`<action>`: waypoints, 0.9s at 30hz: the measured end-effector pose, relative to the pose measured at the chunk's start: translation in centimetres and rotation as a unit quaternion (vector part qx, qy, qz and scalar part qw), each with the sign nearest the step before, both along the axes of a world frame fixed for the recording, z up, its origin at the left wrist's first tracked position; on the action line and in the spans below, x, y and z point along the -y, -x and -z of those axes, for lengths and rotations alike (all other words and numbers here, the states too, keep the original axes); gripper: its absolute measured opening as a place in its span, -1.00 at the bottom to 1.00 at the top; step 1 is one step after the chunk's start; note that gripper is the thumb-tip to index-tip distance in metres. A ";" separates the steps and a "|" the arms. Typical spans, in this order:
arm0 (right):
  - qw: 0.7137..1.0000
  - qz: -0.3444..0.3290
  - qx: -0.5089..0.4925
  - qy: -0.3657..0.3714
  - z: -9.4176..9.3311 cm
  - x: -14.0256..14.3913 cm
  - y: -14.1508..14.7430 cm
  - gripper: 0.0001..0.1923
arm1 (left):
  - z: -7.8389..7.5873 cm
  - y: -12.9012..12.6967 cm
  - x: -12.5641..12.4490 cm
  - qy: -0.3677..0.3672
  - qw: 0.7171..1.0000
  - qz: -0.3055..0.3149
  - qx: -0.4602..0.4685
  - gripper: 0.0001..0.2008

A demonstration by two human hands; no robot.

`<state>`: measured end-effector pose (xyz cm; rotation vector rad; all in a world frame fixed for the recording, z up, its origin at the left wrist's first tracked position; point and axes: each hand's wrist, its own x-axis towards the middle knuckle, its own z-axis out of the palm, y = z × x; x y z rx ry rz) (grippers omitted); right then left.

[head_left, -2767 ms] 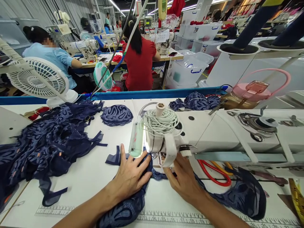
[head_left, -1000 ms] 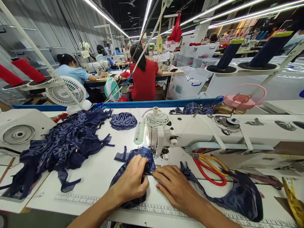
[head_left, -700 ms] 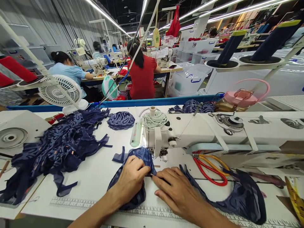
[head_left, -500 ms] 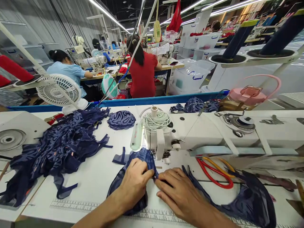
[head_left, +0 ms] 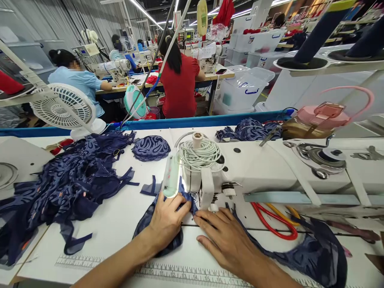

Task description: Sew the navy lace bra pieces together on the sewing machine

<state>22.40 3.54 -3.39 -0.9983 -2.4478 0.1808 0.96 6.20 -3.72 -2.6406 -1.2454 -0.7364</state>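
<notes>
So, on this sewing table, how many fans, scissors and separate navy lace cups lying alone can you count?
White desk fan: 1
Red-handled scissors: 1
Lone navy lace cup: 1
Total: 3
</notes>
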 end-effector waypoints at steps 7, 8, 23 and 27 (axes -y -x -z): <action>1.000 0.014 0.008 -0.022 0.2 0.6 0.2 -0.67 | -1.0 -0.8 0.8 -0.015 0.999 -0.009 -0.028 -0.65; 1.000 0.013 0.009 -0.024 0.3 0.6 0.2 -0.67 | -1.0 -0.9 0.9 -0.011 1.000 -0.010 -0.022 -0.64; 0.998 0.016 0.040 -0.039 0.1 0.2 0.7 -0.57 | 0.2 -1.8 0.9 -0.023 0.998 -0.034 -0.054 -0.69; 0.983 0.119 0.071 -0.120 0.1 1.2 -1.0 -0.62 | 1.2 -0.7 0.7 -0.001 0.999 -0.035 -0.040 -0.62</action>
